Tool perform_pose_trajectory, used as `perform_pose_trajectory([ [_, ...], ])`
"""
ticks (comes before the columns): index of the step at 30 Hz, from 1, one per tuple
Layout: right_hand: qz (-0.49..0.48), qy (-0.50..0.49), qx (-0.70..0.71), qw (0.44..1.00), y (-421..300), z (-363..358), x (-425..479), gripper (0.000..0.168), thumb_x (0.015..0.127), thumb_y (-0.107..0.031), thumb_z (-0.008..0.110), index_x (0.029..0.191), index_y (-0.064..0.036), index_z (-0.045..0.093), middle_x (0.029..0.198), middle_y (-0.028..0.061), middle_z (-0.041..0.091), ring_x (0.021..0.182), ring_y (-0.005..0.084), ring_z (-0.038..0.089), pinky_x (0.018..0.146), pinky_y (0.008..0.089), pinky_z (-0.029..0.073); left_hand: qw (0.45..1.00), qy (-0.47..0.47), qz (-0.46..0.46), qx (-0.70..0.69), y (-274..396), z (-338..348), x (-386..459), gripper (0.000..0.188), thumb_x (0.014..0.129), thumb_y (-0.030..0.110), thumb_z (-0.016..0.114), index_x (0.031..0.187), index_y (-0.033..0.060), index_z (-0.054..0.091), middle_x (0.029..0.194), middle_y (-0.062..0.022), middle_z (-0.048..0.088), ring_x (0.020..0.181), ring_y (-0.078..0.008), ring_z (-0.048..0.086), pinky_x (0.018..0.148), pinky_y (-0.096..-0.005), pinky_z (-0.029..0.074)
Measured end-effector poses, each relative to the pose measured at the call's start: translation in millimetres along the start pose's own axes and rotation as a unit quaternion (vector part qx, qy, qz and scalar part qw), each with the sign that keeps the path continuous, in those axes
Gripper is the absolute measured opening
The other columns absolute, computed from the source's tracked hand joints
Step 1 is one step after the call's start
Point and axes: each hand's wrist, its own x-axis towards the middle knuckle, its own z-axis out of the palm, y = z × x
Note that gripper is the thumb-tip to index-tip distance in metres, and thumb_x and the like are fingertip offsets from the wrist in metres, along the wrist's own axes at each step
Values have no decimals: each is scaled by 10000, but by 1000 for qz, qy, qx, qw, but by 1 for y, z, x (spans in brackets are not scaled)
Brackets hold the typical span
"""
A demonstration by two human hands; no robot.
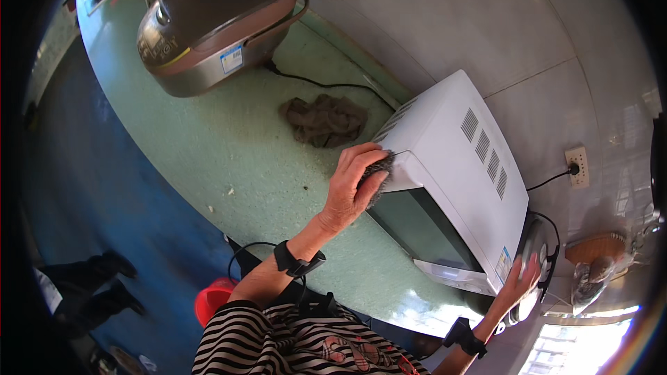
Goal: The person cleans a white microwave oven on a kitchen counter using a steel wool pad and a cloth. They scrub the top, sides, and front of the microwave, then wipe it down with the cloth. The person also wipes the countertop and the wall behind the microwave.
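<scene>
A white microwave oven (458, 130) stands on the green countertop (219, 146), its dark door (424, 224) facing my body. My left hand (354, 177) grips a grey steel wool scourer (376, 174) against the microwave's upper front corner, at the left end of the door. Beyond the microwave's other side, my right hand (521, 276) is held with fingers apart and nothing seen in it. It overlaps a grey appliance (532, 245) with a black handle; whether it touches that or the microwave's side, I cannot tell. A crumpled brown cloth (328, 120) lies left of the microwave.
A large brown rice cooker (224, 21) stands farther left, a black cord behind it. A wall socket (577, 166) holds a plug. Below the counter edge is a red bucket (213, 299) on the blue floor (130, 208). Small crumbs dot the counter.
</scene>
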Motion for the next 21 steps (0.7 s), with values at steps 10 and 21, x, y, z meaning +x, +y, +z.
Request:
perform_pose_trajectory([
  [10, -186, -181, 131, 957, -183, 65, 11, 238, 914, -171, 525, 1034, 11, 619, 1206, 129, 524, 1098, 304, 472, 931, 424, 383, 997, -31, -66, -22, 0, -16, -44, 348, 766, 123, 726, 1086, 72, 601, 1119, -118, 581, 1046, -292, 549, 887, -360, 453],
  [21, -161, -176, 143, 960, -183, 70, 6, 216, 891, -118, 491, 1000, 33, 601, 1214, 149, 524, 1099, 317, 466, 939, 435, 372, 997, -17, 40, 64, -41, 1, -64, 282, 622, 28, 779, 867, 117, 672, 1025, -78, 559, 953, -274, 536, 818, -363, 450],
])
